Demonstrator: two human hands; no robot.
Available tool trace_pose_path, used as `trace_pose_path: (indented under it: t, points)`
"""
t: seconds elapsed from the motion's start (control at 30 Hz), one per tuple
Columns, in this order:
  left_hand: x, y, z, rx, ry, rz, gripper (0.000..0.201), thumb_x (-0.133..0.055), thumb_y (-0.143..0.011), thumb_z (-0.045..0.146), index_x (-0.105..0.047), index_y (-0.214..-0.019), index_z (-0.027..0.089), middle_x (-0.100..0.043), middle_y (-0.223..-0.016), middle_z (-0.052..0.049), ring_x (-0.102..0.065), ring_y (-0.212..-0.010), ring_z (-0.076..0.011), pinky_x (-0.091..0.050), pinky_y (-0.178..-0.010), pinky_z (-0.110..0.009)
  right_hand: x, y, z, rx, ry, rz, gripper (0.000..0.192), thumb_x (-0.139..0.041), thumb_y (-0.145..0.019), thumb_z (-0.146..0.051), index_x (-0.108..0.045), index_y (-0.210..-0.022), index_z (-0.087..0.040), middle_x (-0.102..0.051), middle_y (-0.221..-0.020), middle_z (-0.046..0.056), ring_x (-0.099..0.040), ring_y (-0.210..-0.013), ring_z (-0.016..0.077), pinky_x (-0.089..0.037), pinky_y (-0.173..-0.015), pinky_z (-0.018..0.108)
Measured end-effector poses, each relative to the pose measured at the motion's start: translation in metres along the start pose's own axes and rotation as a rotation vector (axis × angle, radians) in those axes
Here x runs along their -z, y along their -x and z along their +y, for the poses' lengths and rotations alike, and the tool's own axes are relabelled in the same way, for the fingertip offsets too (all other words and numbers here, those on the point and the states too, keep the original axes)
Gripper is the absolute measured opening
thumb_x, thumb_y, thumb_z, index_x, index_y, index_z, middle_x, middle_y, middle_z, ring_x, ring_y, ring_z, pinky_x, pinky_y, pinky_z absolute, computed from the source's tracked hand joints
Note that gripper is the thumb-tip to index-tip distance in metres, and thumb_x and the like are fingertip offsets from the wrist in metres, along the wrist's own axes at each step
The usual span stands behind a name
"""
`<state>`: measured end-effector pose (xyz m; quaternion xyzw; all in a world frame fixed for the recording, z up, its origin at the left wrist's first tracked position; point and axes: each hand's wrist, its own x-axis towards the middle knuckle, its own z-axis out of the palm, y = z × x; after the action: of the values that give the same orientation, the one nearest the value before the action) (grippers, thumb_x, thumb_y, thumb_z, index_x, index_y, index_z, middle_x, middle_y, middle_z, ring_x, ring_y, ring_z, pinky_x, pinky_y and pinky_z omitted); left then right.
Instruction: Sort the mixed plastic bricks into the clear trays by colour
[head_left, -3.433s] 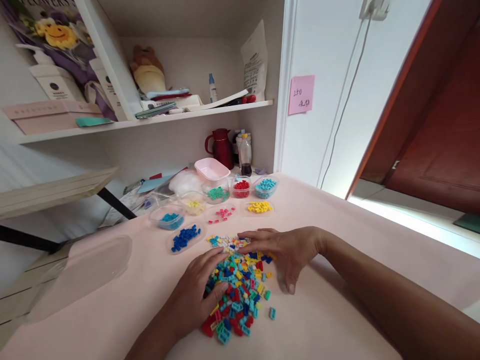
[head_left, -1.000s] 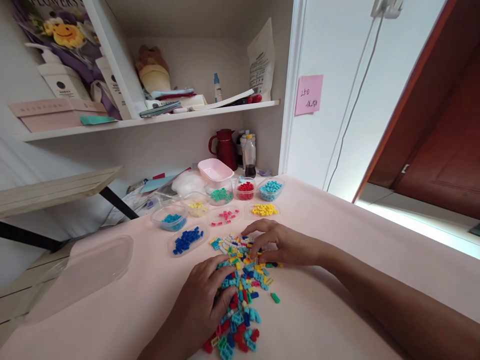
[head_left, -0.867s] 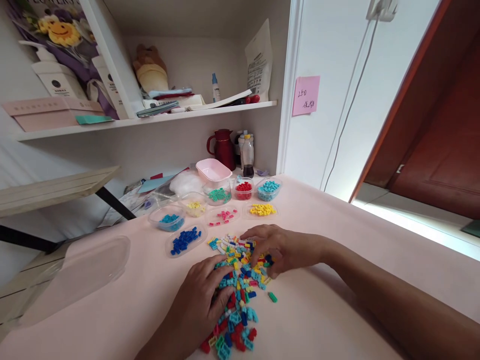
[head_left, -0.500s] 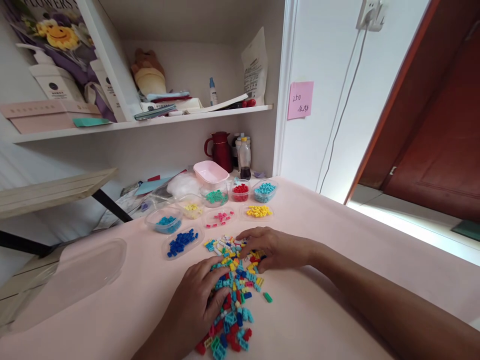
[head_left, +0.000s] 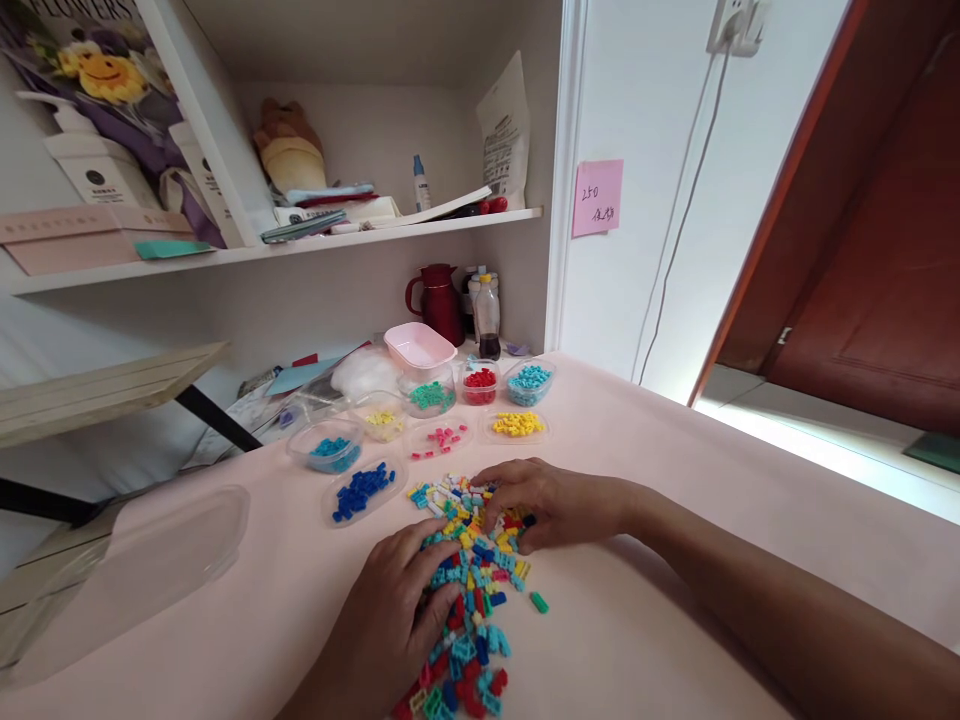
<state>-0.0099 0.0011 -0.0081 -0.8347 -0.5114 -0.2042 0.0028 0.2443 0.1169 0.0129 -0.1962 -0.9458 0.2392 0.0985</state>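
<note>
A loose heap of small toy building bricks (head_left: 472, 580) in many colours lies on the pink table covering. My left hand (head_left: 397, 600) rests along the heap's left side, its fingers apart and touching bricks. From the right, my right hand (head_left: 536, 500) reaches over the far end of the heap. Its fingers are curved and spread, with the tips down among the bricks; I see nothing gripped in them. A single green brick (head_left: 539, 602) lies just right of the heap. Beyond the hands, a shallow clear tray of dark blue bricks (head_left: 364, 490) sits to the left.
Farther back stand clear containers of yellow bricks (head_left: 517, 424), pink bricks (head_left: 441, 440), red bricks (head_left: 480, 384), green bricks (head_left: 431, 396) and light blue bricks (head_left: 530, 378). Behind them are a pink tub (head_left: 420, 346) and a red jug (head_left: 441, 305). A clear lid (head_left: 180, 545) lies left.
Both hands stay at the heap with only slight finger shifts. The right fingertips have moved a little among the bricks. The camera view has shifted slightly.
</note>
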Motion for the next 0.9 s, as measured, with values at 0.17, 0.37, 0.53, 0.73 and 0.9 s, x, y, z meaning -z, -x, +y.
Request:
trace_pose_path:
  t: [0.17, 0.37, 0.53, 0.73, 0.9]
  points:
    - [-0.0014, 0.0009, -0.0016, -0.022, -0.008, 0.015, 0.034, -0.052, -0.089, 0.035, -0.061, -0.12, 0.029, -0.059, -0.13, -0.007, -0.058, -0.116, -0.0254, -0.053, -0.094, -0.045, -0.0016, 0.0007, -0.0009, -0.009, 0.018, 0.018, 0.045, -0.067, -0.079, -0.027, -0.058, -0.123, -0.036, -0.039, -0.146, 0.003, -0.035, -0.132, 0.0276, -0.032, -0.106, 0.046]
    - [-0.0015, -0.0007, -0.0011, -0.023, 0.0, 0.036, 0.033, -0.053, -0.088, 0.035, -0.062, -0.119, 0.03, -0.061, -0.128, -0.006, -0.059, -0.114, -0.0254, -0.054, -0.093, -0.044, -0.0053, -0.0012, -0.0024, 0.029, 0.093, 0.017, 0.048, -0.066, -0.081, -0.033, -0.054, -0.128, -0.035, -0.038, -0.147, 0.006, -0.034, -0.134, 0.0287, -0.026, -0.108, 0.049]
    - [-0.004, 0.0005, -0.0038, -0.017, -0.006, 0.036, 0.034, -0.053, -0.088, 0.035, -0.062, -0.12, 0.03, -0.06, -0.13, -0.006, -0.058, -0.115, -0.0253, -0.053, -0.093, -0.044, -0.0068, -0.002, 0.0005, 0.036, 0.079, 0.049, 0.038, -0.068, -0.08, -0.031, -0.062, -0.118, -0.032, -0.04, -0.145, 0.007, -0.037, -0.132, 0.0281, -0.029, -0.107, 0.048]
    - [-0.0023, 0.0, -0.0022, -0.02, -0.037, 0.006, 0.034, -0.051, -0.089, 0.035, -0.061, -0.12, 0.03, -0.059, -0.13, -0.006, -0.058, -0.115, -0.0252, -0.054, -0.092, -0.044, -0.0079, -0.004, -0.0003, 0.075, 0.001, 0.094, 0.028, -0.069, -0.078, -0.024, -0.067, -0.106, -0.026, -0.049, -0.135, 0.008, -0.042, -0.128, 0.026, -0.038, -0.102, 0.042]
    - [-0.0013, -0.0007, -0.0012, -0.023, -0.047, 0.01, 0.034, -0.051, -0.089, 0.035, -0.061, -0.121, 0.029, -0.059, -0.131, -0.006, -0.058, -0.115, -0.0251, -0.055, -0.092, -0.043, -0.0085, -0.0066, -0.0079, 0.128, -0.076, 0.125, 0.024, -0.068, -0.075, -0.013, -0.068, -0.096, -0.022, -0.053, -0.13, 0.008, -0.049, -0.12, 0.0208, -0.043, -0.097, 0.033]
